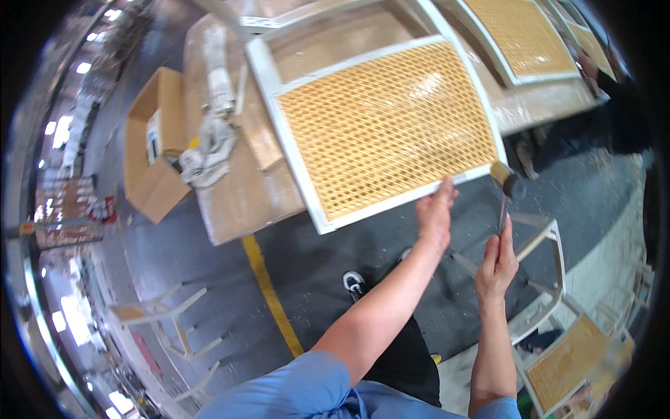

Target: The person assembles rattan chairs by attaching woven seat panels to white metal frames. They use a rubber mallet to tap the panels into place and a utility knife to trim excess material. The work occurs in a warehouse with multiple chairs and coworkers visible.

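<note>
Mallet (508,180), cylindrical, yellow-black, clamped in right fingers (507,243), likely tapping white-framed woven-cane panel (391,126) at four o'clock; left fingers (444,193), closure unclear; next: square aim

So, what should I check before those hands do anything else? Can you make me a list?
1. Left hand at the near edge of the white-framed woven panel: ok.
2. Right hand wrapped round the handle of the mallet-like tool: ok.
3. Left hand apart from the tool's head: ok, there's a gap.
4. Panel fully over the table: not ok, its near edge sticks out past it.
5. Tool's head clear of the panel's corner: cannot tell from this view.
</note>
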The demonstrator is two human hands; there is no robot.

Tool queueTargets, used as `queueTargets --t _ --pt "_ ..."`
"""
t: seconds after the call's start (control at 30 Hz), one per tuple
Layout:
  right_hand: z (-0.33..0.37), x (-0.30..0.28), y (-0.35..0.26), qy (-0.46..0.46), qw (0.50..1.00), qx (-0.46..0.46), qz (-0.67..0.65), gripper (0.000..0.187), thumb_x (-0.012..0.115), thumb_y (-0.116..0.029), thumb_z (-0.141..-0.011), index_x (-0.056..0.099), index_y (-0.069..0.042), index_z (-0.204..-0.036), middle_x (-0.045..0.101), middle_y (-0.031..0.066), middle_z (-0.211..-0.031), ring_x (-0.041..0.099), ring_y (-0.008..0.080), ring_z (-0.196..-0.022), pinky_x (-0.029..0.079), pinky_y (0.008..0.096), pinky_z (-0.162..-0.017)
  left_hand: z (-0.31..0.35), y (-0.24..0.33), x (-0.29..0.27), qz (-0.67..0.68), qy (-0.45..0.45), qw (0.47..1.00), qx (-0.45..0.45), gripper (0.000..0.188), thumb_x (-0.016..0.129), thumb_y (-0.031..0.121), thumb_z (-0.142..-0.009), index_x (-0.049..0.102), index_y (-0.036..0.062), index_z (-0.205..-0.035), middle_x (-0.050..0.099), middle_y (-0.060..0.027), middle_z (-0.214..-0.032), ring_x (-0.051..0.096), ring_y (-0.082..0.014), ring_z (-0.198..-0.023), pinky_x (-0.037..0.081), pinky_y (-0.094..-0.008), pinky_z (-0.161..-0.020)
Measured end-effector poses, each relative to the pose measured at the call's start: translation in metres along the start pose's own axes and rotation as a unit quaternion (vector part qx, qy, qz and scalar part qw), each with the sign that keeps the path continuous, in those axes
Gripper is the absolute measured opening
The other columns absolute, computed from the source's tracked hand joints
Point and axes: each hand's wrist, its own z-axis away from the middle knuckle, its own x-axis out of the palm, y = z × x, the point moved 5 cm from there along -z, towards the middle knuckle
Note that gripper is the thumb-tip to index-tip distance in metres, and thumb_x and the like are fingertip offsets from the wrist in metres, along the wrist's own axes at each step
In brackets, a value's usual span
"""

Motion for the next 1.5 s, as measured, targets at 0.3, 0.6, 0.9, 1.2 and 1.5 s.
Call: queueTargets --t 0.3,0.6,0.9,1.2,1.5 --pt "-0.013 0.016 0.015 -0.111 0.992 0.049 0.021 0.043 0.052 -0.009 -0.105 0.055 -0.008 -0.148 0.069 0.0287 -0.111 0.072 0.0421 -0.092 0.054 0.0404 -0.079 0.014 0.020 -0.031 0.007 -0.013 0.998 -0.060 0.065 0.070 0.051 -0.097 0.053 0.0027 -0.138 0.063 -0.0196 -0.135 0.071 -0.0296 -0.105 0.056 -0.0400 -0.090" --pt "0.011 0.041 0.008 -0.023 0.998 0.065 -0.012 0.042 0.053 -0.011 -0.106 0.055 -0.008 -0.148 0.061 0.0173 -0.081 0.053 0.0194 -0.066 0.049 0.0332 -0.066 0.086 0.132 -0.187 -0.079 0.057 0.995 -0.021 0.043 0.068 0.030 -0.102 0.051 0.0094 -0.136 0.065 -0.0175 -0.129 0.072 -0.0335 -0.103 0.059 -0.0442 -0.091" --pt "0.122 0.112 -0.077 0.003 0.982 0.141 -0.125 0.042 0.054 -0.009 -0.106 0.054 0.001 -0.146 0.063 0.0043 -0.085 0.053 0.0080 -0.071 0.048 0.0252 -0.066 0.053 0.185 -0.194 -0.309 -0.083 0.941 -0.112 0.038 0.070 0.026 -0.100 0.055 0.0023 -0.126 0.072 -0.0135 -0.110 0.075 -0.0223 -0.084 0.059 -0.0325 -0.075" --pt "0.199 0.184 -0.172 0.131 0.963 0.202 -0.118 0.041 0.056 -0.007 -0.104 0.056 0.002 -0.145 0.067 0.0059 -0.082 0.060 0.0093 -0.071 0.050 0.0256 -0.066 0.039 0.191 -0.196 -0.336 -0.208 0.900 -0.183 0.033 0.063 0.027 -0.104 0.057 0.0034 -0.127 0.072 -0.0115 -0.108 0.074 -0.0185 -0.082 0.058 -0.0311 -0.073" --pt "0.190 0.198 -0.185 0.134 0.955 0.261 -0.045 0.045 0.058 -0.005 -0.101 0.055 -0.003 -0.146 0.072 0.0260 -0.112 0.076 0.0332 -0.098 0.056 0.0368 -0.083 0.033 0.195 -0.197 -0.362 -0.252 0.878 -0.186 0.037 0.061 0.027 -0.106 0.055 0.0007 -0.131 0.072 -0.0146 -0.112 0.074 -0.0199 -0.082 0.058 -0.0314 -0.072"
